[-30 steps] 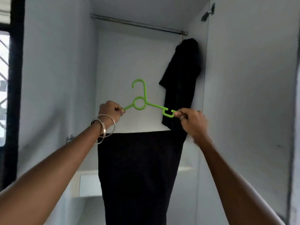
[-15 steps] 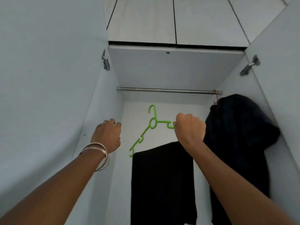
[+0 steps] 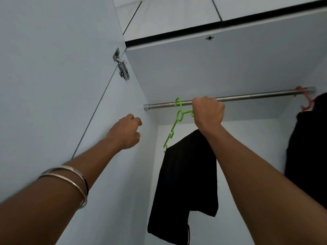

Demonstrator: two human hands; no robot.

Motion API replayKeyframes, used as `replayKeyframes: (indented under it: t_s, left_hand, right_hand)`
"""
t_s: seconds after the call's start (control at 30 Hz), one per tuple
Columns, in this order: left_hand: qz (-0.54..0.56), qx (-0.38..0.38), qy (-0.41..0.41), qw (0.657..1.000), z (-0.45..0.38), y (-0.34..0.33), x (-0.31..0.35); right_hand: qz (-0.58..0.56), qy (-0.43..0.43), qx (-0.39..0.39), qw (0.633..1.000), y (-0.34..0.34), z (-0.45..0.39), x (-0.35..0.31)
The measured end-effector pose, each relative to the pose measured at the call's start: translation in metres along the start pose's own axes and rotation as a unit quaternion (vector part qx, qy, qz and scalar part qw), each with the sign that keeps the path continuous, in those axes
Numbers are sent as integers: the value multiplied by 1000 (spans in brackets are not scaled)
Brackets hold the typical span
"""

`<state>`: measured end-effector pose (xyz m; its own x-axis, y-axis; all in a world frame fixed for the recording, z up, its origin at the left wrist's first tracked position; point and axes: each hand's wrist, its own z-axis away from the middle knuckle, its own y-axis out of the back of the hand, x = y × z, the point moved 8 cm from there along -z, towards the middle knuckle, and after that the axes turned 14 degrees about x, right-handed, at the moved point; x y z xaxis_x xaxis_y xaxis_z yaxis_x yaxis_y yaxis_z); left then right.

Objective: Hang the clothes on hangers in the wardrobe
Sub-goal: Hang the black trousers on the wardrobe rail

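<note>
Hanger at the wardrobe rail

Wardrobe interior seen from below, pale grey walls. The right hand (image 3: 208,112) has its fingers curled round one arm of a green hanger (image 3: 178,117), whose hook sits over the metal rail (image 3: 247,97) near its left end. The hanger tilts steeply, and black trousers (image 3: 185,183) hang from it. The left hand (image 3: 126,132), fingers loosely curled and holding nothing, is raised beside the left wall. Another dark garment (image 3: 307,138) hangs on a pink hanger (image 3: 307,101) at the rail's right end.

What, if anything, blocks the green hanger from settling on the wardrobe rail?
Nothing visible. The green hanger, gripped by the right hand, has its hook at the rail; the pink hanger hangs far off at the rail's right end.
</note>
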<state>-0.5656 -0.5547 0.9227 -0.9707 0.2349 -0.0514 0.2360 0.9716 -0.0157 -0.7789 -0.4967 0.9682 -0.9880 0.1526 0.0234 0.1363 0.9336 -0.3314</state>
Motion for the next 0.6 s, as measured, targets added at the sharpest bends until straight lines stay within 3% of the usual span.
replayKeyframes:
  t_s: [0.2, 0.6]
  left_hand:
    - [31, 46, 49, 997, -44, -28, -22]
    - [135, 106, 166, 971, -50, -14, -70]
  right_hand:
    - [-51, 19, 57, 997, -61, -42, -42]
    - [-87, 27, 31, 995, -108, -61, -108]
